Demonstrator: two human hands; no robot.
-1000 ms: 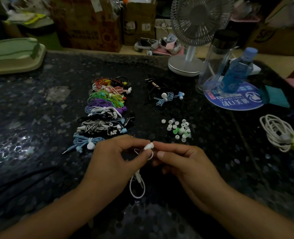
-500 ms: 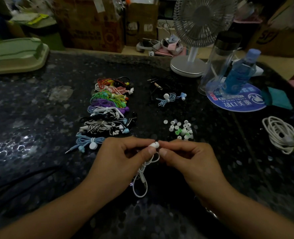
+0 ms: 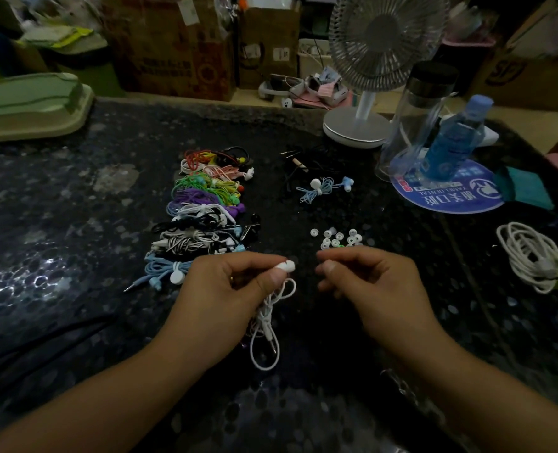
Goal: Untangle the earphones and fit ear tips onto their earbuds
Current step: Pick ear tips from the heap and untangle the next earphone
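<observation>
Pinching fingers: the left hand (image 3: 225, 289) held a white earbud (image 3: 285, 266) between thumb and forefinger, its tip turned toward the other hand, seemingly so that an ear tip could be pushed on.
Right fingers: the right hand (image 3: 369, 289) was curled, thumb against forefinger, just beside the earbud but apart from it; whether a tip sat in that pinch could not be told.
Cable: the white earphone cable (image 3: 266, 328) hung in loops below the left palm, gathered there probably to keep it out of the way.
Ear tips: a loose cluster of ear tips (image 3: 336, 240) lay on the tabletop (image 3: 74, 223) just beyond the right fingers, within easy reach for the next pick.
Bundles: wound earphones (image 3: 205, 210) in many colours lay in a row beyond the left hand, apparently the finished or waiting stock.
Farther out: a blue pair (image 3: 320, 188) lay apart, with a fan (image 3: 369, 60) and a blue bottle (image 3: 454, 138) behind.
</observation>
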